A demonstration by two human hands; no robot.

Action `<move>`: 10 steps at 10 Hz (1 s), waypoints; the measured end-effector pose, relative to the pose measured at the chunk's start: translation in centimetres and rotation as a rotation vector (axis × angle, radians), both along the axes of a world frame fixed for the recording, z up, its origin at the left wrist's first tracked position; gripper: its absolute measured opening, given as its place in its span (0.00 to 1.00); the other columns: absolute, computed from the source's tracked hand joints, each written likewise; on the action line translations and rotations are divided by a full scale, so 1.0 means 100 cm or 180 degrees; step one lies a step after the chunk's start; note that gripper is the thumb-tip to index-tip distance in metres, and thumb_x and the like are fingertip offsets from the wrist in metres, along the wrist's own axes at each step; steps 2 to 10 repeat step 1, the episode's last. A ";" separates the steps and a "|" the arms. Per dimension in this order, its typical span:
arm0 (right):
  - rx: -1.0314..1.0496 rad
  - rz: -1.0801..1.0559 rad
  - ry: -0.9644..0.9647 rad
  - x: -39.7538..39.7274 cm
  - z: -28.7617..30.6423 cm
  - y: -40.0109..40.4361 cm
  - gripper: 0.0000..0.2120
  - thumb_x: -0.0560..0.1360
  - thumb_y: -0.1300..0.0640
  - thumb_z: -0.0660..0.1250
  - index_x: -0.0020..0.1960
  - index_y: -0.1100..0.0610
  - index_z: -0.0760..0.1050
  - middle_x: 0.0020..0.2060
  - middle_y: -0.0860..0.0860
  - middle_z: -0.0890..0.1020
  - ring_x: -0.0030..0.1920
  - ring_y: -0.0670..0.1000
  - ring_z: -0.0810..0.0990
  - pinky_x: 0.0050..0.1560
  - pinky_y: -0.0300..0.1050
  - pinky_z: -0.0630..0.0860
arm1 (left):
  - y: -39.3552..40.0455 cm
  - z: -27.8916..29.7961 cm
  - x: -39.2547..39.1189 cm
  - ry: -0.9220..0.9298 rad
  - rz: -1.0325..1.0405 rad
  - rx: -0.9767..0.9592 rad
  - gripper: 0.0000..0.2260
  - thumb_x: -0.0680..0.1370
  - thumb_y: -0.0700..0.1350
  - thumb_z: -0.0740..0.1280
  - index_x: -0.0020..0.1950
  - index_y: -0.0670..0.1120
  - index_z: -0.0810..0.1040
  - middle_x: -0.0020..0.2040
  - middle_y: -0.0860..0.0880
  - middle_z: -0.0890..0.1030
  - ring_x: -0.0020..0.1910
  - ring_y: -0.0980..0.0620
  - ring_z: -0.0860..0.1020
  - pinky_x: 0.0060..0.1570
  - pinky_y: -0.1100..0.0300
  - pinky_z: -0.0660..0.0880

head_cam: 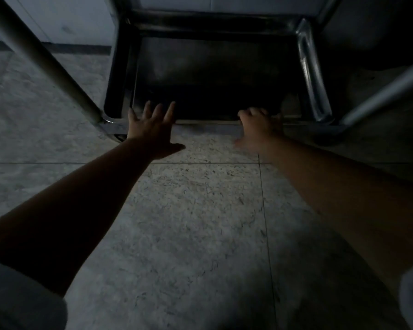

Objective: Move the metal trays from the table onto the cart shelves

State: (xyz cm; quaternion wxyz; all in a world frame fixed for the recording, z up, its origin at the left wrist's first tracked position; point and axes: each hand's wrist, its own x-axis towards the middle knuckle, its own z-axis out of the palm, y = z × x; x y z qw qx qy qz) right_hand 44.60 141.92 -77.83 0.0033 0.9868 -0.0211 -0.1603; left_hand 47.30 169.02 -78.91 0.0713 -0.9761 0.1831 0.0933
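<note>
A: Where does the metal tray (215, 75) lie?
B: On the cart's bottom shelf (115, 101), low above the tiled floor (200, 210); its interior is too dark to read.
A: The hands?
B: Left hand (150, 125) spread, fingers straight at the tray's near rim. Right hand (258, 125) blurred, fingers curled at that rim; actual grip cannot be told.

A dim commercial kitchen or canteen back room, by the look of it. A steel cart (312, 75) with tubular legs and a low shelf stands at 12 o'clock on speckled stone-look floor tiles (196, 210). Pale panelled walls (65, 22) with a dark skirting run from 10 to 12 o'clock.
</note>
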 end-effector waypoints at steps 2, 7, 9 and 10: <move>-0.0046 0.0140 -0.0040 -0.033 0.029 0.006 0.53 0.60 0.26 0.65 0.76 0.46 0.48 0.78 0.49 0.46 0.77 0.54 0.44 0.69 0.70 0.46 | -0.004 0.034 -0.028 0.0097 0.0085 -0.0136 0.49 0.68 0.79 0.51 0.80 0.54 0.39 0.82 0.45 0.47 0.80 0.43 0.46 0.71 0.31 0.48; -0.0046 0.0140 -0.0040 -0.033 0.029 0.006 0.53 0.60 0.26 0.65 0.76 0.46 0.48 0.78 0.49 0.46 0.77 0.54 0.44 0.69 0.70 0.46 | -0.004 0.034 -0.028 0.0097 0.0085 -0.0136 0.49 0.68 0.79 0.51 0.80 0.54 0.39 0.82 0.45 0.47 0.80 0.43 0.46 0.71 0.31 0.48; -0.0046 0.0140 -0.0040 -0.033 0.029 0.006 0.53 0.60 0.26 0.65 0.76 0.46 0.48 0.78 0.49 0.46 0.77 0.54 0.44 0.69 0.70 0.46 | -0.004 0.034 -0.028 0.0097 0.0085 -0.0136 0.49 0.68 0.79 0.51 0.80 0.54 0.39 0.82 0.45 0.47 0.80 0.43 0.46 0.71 0.31 0.48; -0.0046 0.0140 -0.0040 -0.033 0.029 0.006 0.53 0.60 0.26 0.65 0.76 0.46 0.48 0.78 0.49 0.46 0.77 0.54 0.44 0.69 0.70 0.46 | -0.004 0.034 -0.028 0.0097 0.0085 -0.0136 0.49 0.68 0.79 0.51 0.80 0.54 0.39 0.82 0.45 0.47 0.80 0.43 0.46 0.71 0.31 0.48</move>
